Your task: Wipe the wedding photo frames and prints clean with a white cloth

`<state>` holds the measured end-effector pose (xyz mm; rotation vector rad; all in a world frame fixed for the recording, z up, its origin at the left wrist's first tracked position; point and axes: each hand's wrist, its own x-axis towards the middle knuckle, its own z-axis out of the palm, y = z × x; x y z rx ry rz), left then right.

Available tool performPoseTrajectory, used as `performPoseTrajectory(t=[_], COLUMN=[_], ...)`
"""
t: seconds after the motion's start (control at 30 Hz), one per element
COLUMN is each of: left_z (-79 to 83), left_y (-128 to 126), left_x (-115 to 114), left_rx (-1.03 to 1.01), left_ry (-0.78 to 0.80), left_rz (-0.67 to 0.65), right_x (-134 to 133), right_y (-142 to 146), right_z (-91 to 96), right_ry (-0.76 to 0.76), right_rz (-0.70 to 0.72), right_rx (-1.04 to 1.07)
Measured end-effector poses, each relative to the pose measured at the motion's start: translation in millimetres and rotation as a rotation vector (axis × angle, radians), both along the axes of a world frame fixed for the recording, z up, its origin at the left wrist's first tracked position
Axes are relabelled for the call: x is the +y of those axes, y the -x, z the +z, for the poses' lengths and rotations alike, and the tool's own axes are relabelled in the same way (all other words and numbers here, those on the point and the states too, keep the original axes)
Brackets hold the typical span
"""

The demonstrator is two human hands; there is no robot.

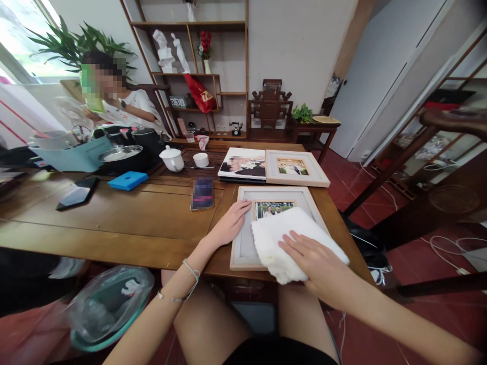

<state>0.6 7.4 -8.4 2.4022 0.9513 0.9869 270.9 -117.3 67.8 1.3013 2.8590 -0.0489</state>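
Note:
A pale wooden picture frame [243, 246] lies flat at the near edge of the wooden table [152, 213]. My left hand [229, 223] rests on its left border with the fingers stretched flat. A folded white cloth [279, 235] lies over the frame's lower right part. My right hand [314, 258] presses flat on the cloth, fingers out. The photo in the frame shows only above the cloth.
Two more framed photos [297, 167] lie further back, a phone [202, 193] to the left, a blue box [128, 180], a white teapot [172, 158] and cup. A person sits at the far left. A lined bin [108, 306] stands by my left knee; cables cross the floor at right.

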Motion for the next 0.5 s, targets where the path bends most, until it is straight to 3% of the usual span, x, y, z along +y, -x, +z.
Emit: performPoseTrajectory(t=[0.23, 0.5], left_z=[1.3, 0.7], left_y=[-0.5, -1.2], left_x=[-0.6, -1.4], left_rx=[0.001, 0.008], left_ry=[0.003, -0.004], left_rz=[0.000, 0.007], right_x=[-3.5, -16.0], right_y=[-45.3, 3.1], right_z=[20.8, 0.5], right_ry=[-0.055, -0.068], right_rz=[-0.137, 0.036], right_rx=[-0.071, 0.040])
